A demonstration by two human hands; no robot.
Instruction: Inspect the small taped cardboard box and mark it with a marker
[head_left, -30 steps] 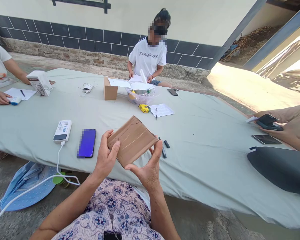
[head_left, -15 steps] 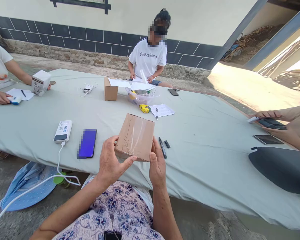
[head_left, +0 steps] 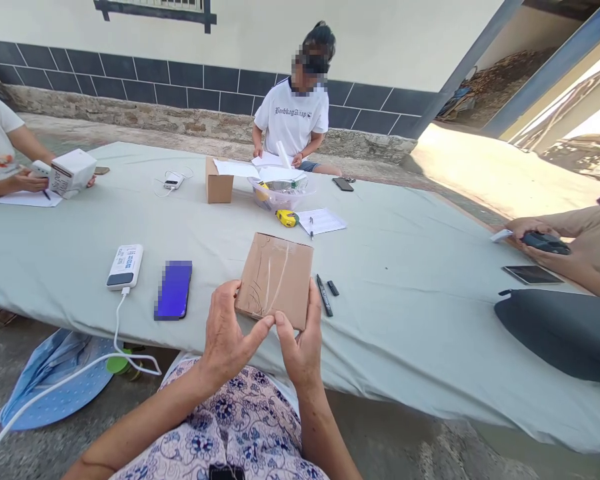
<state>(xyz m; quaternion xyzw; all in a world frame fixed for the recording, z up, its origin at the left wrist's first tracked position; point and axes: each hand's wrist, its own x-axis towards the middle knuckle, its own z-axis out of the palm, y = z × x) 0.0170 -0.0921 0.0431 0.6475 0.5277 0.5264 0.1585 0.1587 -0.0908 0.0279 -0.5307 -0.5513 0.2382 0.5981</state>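
Your left hand [head_left: 227,333] and right hand [head_left: 303,343] each have a closed grip on the cardboard box [head_left: 275,277] at its lower corners. It's tilted up over the counter [head_left: 405,267] near edge. Phone [head_left: 174,289] is near on the left, pen [head_left: 324,295] just beside on the right. Open cloth runs right of the pen.

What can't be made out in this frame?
All in the head view:
- box: its underside and near edge are covered by the left hand and right hand holding it.
- phone: the screen is blurred out.
- power bank: the label print is too small to read.
- bowl: the contents are far off, under papers.
- dark object: cut off by the right edge.
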